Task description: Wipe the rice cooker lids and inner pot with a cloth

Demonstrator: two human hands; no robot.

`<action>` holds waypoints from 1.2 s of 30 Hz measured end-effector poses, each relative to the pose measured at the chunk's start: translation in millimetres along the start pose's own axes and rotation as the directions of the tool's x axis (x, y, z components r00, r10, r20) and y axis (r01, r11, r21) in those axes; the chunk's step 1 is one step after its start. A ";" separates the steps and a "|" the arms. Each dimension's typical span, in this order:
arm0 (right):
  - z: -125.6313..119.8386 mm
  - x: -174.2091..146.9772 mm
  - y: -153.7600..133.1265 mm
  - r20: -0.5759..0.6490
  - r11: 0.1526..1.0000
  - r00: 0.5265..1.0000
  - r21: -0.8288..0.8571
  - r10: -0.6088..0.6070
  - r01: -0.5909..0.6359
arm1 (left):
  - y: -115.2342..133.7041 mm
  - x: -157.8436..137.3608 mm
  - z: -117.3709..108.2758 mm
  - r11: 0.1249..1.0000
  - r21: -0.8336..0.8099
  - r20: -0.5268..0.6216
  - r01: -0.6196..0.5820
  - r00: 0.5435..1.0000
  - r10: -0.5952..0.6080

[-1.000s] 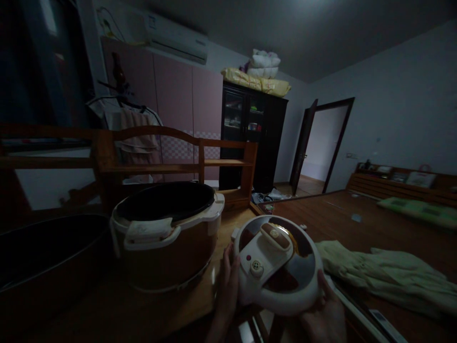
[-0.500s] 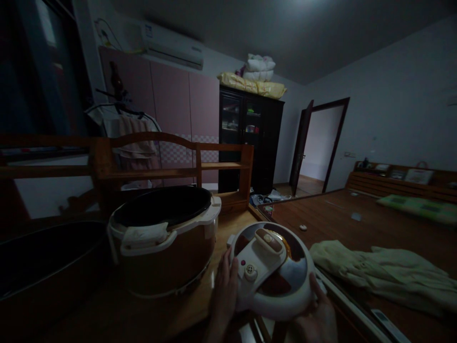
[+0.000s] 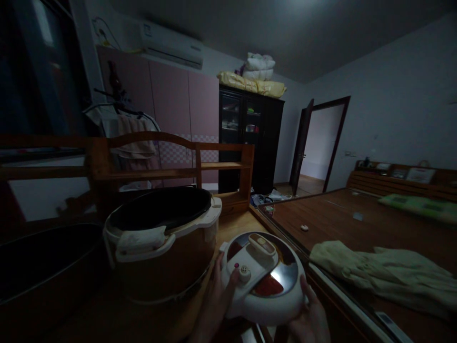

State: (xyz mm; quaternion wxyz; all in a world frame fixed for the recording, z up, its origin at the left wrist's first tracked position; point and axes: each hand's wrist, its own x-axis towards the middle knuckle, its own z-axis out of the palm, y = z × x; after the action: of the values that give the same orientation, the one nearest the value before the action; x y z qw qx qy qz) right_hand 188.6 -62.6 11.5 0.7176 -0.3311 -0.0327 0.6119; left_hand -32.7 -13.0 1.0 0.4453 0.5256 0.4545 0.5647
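Between my two hands is a white pressure cooker lid [image 3: 266,305] with a shiny metal top, a raised handle and a round steam valve. My left hand [image 3: 219,297] grips its left rim, thumb on top near the valve. On the right rim my right hand [image 3: 310,309] is closed, thumb up along the edge; its other fingers are hidden below. To the left stands the cooker body [image 3: 167,267], lidless, with a dark pot [image 3: 160,209] inside and white side handles. A second dark round pot [image 3: 50,267] sits at the far left, in shadow.
A wooden desk [image 3: 232,228] with a low shelf [image 3: 153,174] at its back carries the cooker. On the right, a wooden bed surface [image 3: 328,209] holds a pale green cloth [image 3: 378,271] and a remote control [image 3: 392,328]. Bags [image 3: 274,196] lie on the floor behind.
Both hands have moved the lid slightly left and down, and it has turned a little. The cooker body stays on the desk.
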 end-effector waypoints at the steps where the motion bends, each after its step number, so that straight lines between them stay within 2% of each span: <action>1: 4.4 -0.5 -1.1 -0.023 1.000 0.999 -0.001 0.022 -0.022 | -0.2 -1.5 -2.2 0.999 0.015 0.017 -0.033 0.999 0.033; 3: 15.3 -3.1 -2.7 -0.043 0.998 0.997 -0.002 0.068 -0.068 | 0.5 -6.5 -6.7 0.992 0.015 0.058 -0.123 0.991 0.122; 6: 30.9 -8.9 -2.6 0.058 0.998 0.998 -0.065 -0.019 0.023 | 3.8 -17.8 -7.5 0.980 0.056 0.099 -0.191 0.978 0.185; 8: 37.1 -12.3 -2.0 0.099 0.993 0.993 -0.091 -0.065 0.075 | 5.7 -26.3 -1.0 0.960 0.140 0.078 -0.241 0.969 0.232; 12: 40.8 -16.5 -3.2 0.099 0.992 0.991 -0.084 -0.089 0.097 | 0.1 -37.3 17.1 0.886 0.264 -0.019 -0.381 0.916 0.400; 16: 42.4 -14.7 -6.2 0.094 0.987 0.987 -0.083 -0.128 0.136 | -12.5 -33.5 15.9 0.859 0.345 -0.020 -0.377 0.913 0.409; 20: 40.7 -3.6 -10.9 0.099 0.979 0.984 -0.122 -0.150 0.161 | -11.8 -20.5 2.2 0.847 0.348 0.107 -0.401 0.915 0.389; 22: 36.7 2.5 -12.9 0.082 0.973 0.983 -0.148 -0.165 0.176 | -7.6 -14.8 -1.5 0.846 0.318 0.147 -0.428 0.904 0.402; 25: 27.7 6.8 -13.8 0.047 0.942 0.971 -0.236 -0.234 0.239 | -2.7 -9.5 -2.9 0.815 0.319 0.146 -0.484 0.875 0.462; 27: 20.3 6.1 -14.3 0.035 0.908 0.957 -0.307 -0.288 0.284 | -0.2 -6.9 -3.6 0.694 0.450 0.155 -0.562 0.814 0.559; 29: 10.7 4.6 -16.9 0.027 0.880 0.944 -0.356 -0.328 0.316 | 3.4 -4.3 -5.3 0.483 0.632 0.204 -0.605 0.732 0.650; 31: -1.6 4.0 -22.4 -0.016 0.843 0.930 -0.427 -0.368 0.327 | 8.3 -1.8 -7.4 0.291 0.760 0.251 -0.581 0.676 0.692; 33: -15.5 4.4 -29.7 -0.103 0.790 0.895 -0.521 -0.433 0.322 | 13.0 0.0 -8.8 0.183 0.817 0.279 -0.547 0.653 0.704; 36: -33.6 3.5 -38.7 -0.200 0.727 0.817 -0.600 -0.541 0.334 | 15.9 -0.2 -8.7 0.104 0.831 0.318 -0.547 0.620 0.717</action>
State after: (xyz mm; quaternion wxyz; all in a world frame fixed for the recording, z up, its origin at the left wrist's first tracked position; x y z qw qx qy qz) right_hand 237.8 -75.3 4.0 0.7133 -0.6080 -0.1493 0.3150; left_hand -41.8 -16.6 16.2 -0.2211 0.7649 0.4382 0.4171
